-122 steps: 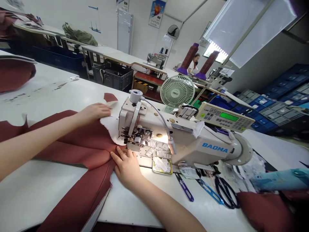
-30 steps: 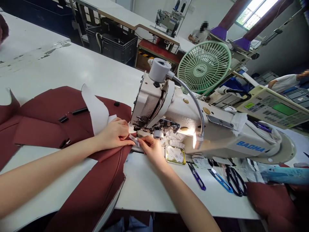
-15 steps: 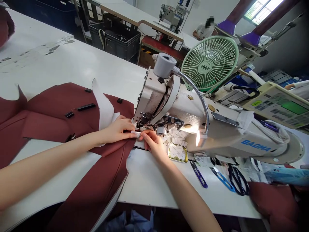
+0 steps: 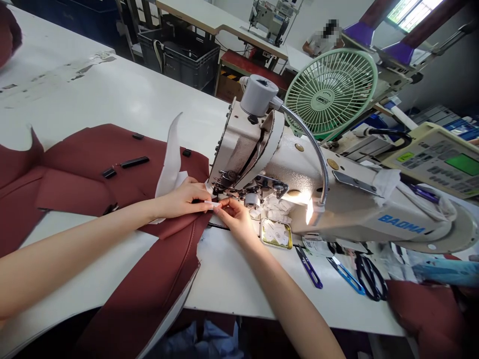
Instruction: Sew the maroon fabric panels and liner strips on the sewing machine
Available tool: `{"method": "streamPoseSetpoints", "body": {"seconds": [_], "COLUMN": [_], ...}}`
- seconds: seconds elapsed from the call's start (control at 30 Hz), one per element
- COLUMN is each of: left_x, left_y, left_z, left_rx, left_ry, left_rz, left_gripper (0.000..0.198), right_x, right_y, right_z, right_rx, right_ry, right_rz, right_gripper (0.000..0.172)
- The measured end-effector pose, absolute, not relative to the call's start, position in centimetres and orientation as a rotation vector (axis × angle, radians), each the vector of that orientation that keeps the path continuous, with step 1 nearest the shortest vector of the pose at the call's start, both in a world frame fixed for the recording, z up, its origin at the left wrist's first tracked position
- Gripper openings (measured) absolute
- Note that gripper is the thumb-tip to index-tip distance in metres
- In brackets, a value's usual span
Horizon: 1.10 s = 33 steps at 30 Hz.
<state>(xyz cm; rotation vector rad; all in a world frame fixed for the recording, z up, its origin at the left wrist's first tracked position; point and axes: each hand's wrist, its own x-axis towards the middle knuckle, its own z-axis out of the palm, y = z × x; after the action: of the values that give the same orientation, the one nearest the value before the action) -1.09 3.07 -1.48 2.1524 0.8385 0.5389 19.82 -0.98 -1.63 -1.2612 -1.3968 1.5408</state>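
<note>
Close to the needle area of the sewing machine [image 4: 258,144], my left hand [image 4: 185,198] pinches a narrow white strip [image 4: 212,205]. My right hand [image 4: 234,215] holds the strip's other end between thumb and fingers. Beneath my left hand lies a dark red sewn cover [image 4: 170,254], which spreads left over the table and hangs past its front edge. A wider white band [image 4: 170,154] stands curled up from the cover behind my left wrist. Small black clips or tabs [image 4: 134,162] are on the red material.
A small tin [image 4: 276,233] stands right of my hand. Purple thread snips [image 4: 309,268], a blue-handled cutter [image 4: 346,275] and black-handled scissors [image 4: 370,277] lie farther right. Behind the machine are a green fan [image 4: 331,94] and a control panel [image 4: 437,159]. A person [image 4: 324,40] is in the background.
The white band has swung right and stands more upright. My right fingers have shifted slightly along the strip. The whole view has moved a little.
</note>
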Motion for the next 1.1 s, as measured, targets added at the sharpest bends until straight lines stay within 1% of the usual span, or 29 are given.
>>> {"method": "streamPoseSetpoints", "body": {"seconds": [0.23,0.47,0.73,1.1], "left_x": [-1.2,-1.24,-1.17,-1.16], "left_y": [3.12,3.07,3.12,3.18], "left_z": [-1.75,-1.97,-2.08,-2.05], "left_rx": [2.177,2.191,2.217,2.145], "left_ry": [0.845,0.855,0.867,0.863], "left_rz": [0.514,0.509,0.473,0.47], "left_gripper": [0.045,0.039,0.04,0.043], "right_x": [20.31,20.57,20.31,20.48], "right_y": [-0.93,-0.8,-0.82,-0.86], "right_z": [-1.32,-1.6,-1.67,-1.27], "right_rx": [-1.241,-1.249,-1.261,-1.259], "right_ry": [-1.405,-1.432,-1.47,-1.541], "right_rz": [1.577,1.539,1.495,1.404], "right_gripper": [0.048,0.042,0.042,0.035]}}
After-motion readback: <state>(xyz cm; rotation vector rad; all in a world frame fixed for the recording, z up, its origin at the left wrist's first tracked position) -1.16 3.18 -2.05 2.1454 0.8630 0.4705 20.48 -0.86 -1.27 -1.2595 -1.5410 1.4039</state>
